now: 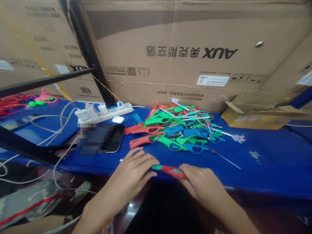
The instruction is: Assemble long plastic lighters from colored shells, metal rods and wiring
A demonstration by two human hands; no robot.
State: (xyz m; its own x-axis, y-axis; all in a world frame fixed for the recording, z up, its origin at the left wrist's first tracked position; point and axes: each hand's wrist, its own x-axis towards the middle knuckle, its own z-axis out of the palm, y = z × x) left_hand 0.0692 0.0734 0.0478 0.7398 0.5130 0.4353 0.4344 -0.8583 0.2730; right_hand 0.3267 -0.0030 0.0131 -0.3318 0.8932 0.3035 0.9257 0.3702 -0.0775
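Both my hands hold one red tool with green ends [168, 169] at the front edge of the blue table [268, 172]. My left hand [135, 172] has its fingers curled over the tool's left end. My right hand [202, 183] is closed round the right end, which it hides. Just beyond them lies a pile of red, green and blue plastic handles [175, 131] mixed with thin metal rods.
A phone [115, 138] lies left of the pile, next to a blurred patch. Behind it are a white power strip [103, 112] with chargers and cables, and a white earbud case [118, 119]. Large cardboard boxes [185, 52] wall off the back. A black metal frame [26, 148] crosses the left.
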